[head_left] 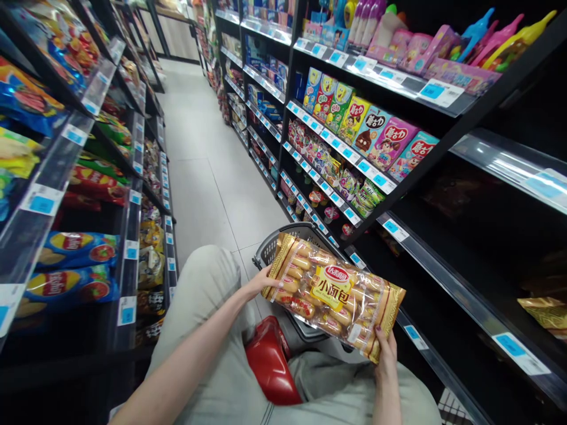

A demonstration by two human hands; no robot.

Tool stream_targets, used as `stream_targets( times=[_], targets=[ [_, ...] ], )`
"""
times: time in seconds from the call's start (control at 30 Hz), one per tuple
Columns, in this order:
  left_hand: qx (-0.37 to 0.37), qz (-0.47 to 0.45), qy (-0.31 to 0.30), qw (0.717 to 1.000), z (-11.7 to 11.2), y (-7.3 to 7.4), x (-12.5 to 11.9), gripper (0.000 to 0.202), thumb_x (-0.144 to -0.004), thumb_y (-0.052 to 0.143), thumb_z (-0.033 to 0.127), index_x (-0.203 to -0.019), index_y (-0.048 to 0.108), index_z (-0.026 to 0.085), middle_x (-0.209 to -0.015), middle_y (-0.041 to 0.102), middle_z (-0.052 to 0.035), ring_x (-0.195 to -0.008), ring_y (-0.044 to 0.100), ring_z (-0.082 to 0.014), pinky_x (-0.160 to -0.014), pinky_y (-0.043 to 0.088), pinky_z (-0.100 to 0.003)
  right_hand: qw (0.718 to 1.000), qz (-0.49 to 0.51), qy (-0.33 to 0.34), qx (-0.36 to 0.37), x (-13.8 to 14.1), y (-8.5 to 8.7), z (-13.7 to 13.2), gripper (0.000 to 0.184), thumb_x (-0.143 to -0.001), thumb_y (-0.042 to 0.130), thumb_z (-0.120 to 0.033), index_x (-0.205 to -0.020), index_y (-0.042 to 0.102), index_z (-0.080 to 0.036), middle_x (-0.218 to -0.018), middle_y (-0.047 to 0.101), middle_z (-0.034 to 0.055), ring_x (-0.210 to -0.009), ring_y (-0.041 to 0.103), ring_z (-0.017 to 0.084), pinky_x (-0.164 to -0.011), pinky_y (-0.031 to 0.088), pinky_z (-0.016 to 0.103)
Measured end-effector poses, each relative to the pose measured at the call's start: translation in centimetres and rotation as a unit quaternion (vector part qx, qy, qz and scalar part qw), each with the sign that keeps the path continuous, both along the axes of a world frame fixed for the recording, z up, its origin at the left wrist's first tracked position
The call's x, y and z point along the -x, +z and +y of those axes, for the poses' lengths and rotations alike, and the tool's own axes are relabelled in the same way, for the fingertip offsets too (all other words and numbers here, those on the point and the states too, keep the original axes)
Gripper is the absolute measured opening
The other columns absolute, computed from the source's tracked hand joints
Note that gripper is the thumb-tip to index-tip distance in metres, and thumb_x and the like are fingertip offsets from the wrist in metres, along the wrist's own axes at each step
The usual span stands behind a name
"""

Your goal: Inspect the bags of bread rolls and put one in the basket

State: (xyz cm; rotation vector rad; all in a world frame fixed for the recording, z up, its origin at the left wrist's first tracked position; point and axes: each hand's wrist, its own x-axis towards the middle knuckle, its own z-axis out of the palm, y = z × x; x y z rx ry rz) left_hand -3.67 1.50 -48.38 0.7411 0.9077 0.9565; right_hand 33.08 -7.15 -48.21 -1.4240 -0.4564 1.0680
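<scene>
A clear and gold bag of small bread rolls (332, 289) is stretched between my two hands, its printed front facing up. My left hand (261, 283) grips the bag's left end, thumb on top. At its lower right corner, my right hand (386, 347) pinches the gold edge with the thumb over it. Under the bag stands a grey shopping basket (270, 239), mostly covered by it, so its contents are hidden. A shiny red object (272, 360) sits between my legs; its kind I cannot make out.
Shelves of bagged chips (73, 283) line the left side. To the right are shelves with small snack boxes (361, 121), wrapped candies and bright toys (478, 44). Close by on the right, a dark shelf (469, 295) holds a gold bag (547, 310). A tiled aisle floor (204, 147) runs ahead.
</scene>
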Motion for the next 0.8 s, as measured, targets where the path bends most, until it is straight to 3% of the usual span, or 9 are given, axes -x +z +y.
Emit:
stream_targets(
  times=[0.5, 0.6, 0.8],
  targets=[
    [-0.003, -0.003, -0.004, 1.0, -0.04, -0.37, -0.1, 0.073, -0.053, 0.082, 0.019, -0.122, 0.055, 0.017, -0.104, 0.07, -0.0091, -0.1, 0.064, -0.0264, -0.084, 0.052, -0.033, 1.0, -0.003, -0.027, 0.01, 0.23, -0.11, 0.23, 0.078, -0.049, 0.084, -0.038, -0.12, 0.059, -0.017, -0.092, 0.07, 0.0039, -0.076, 0.065, 0.02, -0.066, 0.052, 0.028],
    [0.0, -0.006, 0.001, 1.0, -0.07, -0.37, -0.12, 0.071, -0.052, 0.083, 0.019, -0.118, 0.056, 0.017, -0.105, 0.069, -0.0088, -0.098, 0.065, -0.0262, -0.083, 0.052, -0.034, 1.0, -0.013, -0.027, -0.003, 0.51, 0.14, 0.17, 0.074, -0.053, 0.081, -0.039, -0.12, 0.059, -0.017, -0.094, 0.07, 0.0051, -0.078, 0.065, 0.021, -0.067, 0.052, 0.029],
    [0.004, 0.001, -0.01, 1.0, -0.12, 0.36, -0.18, 0.06, -0.051, 0.082, 0.02, -0.106, 0.06, 0.014, -0.101, 0.07, -0.0107, -0.097, 0.065, -0.0277, -0.083, 0.052, -0.036, 1.0, -0.008, -0.023, 0.016, 0.2, 0.31, 0.28, 0.086, -0.05, 0.083, -0.044, -0.126, 0.054, -0.015, -0.092, 0.07, 0.0058, -0.079, 0.065, 0.022, -0.068, 0.053, 0.03]
  ],
)
